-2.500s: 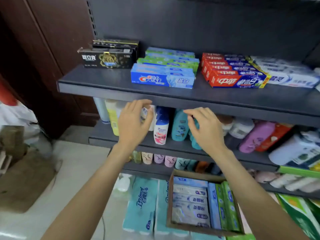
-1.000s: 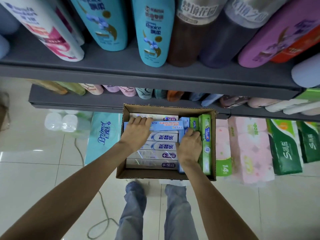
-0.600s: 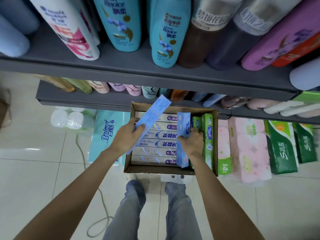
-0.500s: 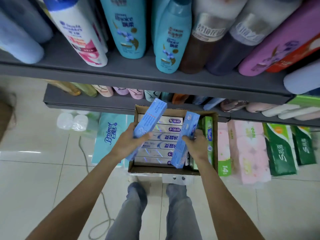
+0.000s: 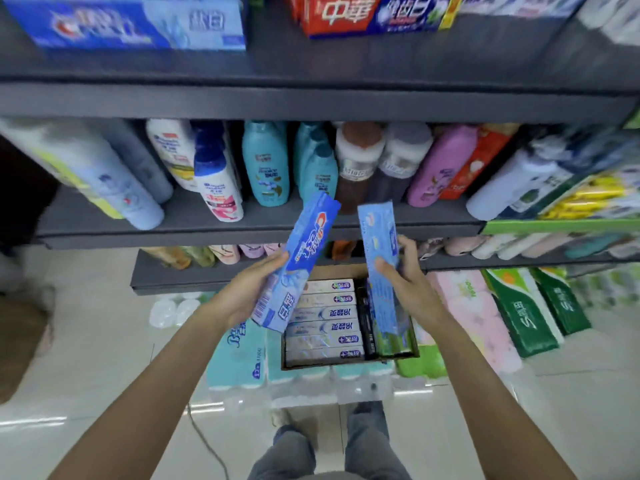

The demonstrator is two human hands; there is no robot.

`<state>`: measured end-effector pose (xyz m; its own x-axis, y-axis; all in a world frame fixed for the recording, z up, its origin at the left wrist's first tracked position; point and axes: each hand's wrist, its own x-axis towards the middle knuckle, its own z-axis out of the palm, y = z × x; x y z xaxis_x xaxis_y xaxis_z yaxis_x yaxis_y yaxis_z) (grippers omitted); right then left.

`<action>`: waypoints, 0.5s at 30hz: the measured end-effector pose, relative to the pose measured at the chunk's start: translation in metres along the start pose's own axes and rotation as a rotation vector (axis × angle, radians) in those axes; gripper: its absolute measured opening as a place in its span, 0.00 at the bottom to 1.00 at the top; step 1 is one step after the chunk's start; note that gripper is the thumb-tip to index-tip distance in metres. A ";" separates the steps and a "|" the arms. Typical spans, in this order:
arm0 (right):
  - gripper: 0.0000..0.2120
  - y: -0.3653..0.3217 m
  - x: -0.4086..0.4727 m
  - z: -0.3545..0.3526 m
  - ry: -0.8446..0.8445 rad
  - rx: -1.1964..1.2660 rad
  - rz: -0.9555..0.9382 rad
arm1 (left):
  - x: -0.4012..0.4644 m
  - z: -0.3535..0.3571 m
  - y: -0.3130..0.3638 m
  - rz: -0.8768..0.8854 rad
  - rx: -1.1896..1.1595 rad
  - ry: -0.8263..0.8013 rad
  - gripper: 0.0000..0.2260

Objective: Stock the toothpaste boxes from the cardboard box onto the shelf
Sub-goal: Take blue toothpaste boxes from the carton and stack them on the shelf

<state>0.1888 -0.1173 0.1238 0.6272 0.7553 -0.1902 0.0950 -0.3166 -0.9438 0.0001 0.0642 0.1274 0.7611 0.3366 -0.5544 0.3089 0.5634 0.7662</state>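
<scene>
My left hand [image 5: 247,292] grips a blue Crest toothpaste box [image 5: 298,261], tilted with its top end toward the shampoo shelf. My right hand [image 5: 408,282] grips a second light-blue toothpaste box [image 5: 379,258], held nearly upright. Both boxes hang above the open cardboard box [image 5: 349,363], which lies on tissue packs and holds several white toothpaste boxes [image 5: 323,322] laid flat. The top shelf [image 5: 311,102] carries blue Crest boxes [image 5: 131,22] at the left and red toothpaste boxes [image 5: 363,13] at the right.
Shampoo bottles [image 5: 265,164] crowd the middle shelf. Smaller bottles line the lower shelf [image 5: 180,277]. Teal tissue packs [image 5: 239,355], pink tissue [image 5: 474,317] and green packs [image 5: 523,313] lie on the tiled floor. My legs [image 5: 329,448] stand below, with a cable beside them.
Both hands have lifted their toothpaste boxes out of the cardboard box and raised them toward the shelves. The view has tilted up, bringing the top toothpaste shelf into sight.
</scene>
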 end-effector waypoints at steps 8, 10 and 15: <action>0.19 -0.074 -0.013 -0.021 0.061 -0.204 -0.195 | -0.033 0.022 0.068 0.242 0.274 -0.075 0.16; 0.17 -0.097 -0.014 -0.028 0.091 -0.223 -0.261 | -0.044 0.019 0.098 0.365 0.382 -0.088 0.17; 0.16 -0.136 -0.011 -0.036 0.141 -0.195 -0.377 | -0.078 0.013 0.167 0.657 0.571 -0.007 0.14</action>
<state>0.1969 -0.1033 0.2645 0.6188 0.7574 0.2086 0.4728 -0.1471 -0.8688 -0.0003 0.1225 0.3023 0.8884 0.4554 0.0578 0.0431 -0.2083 0.9771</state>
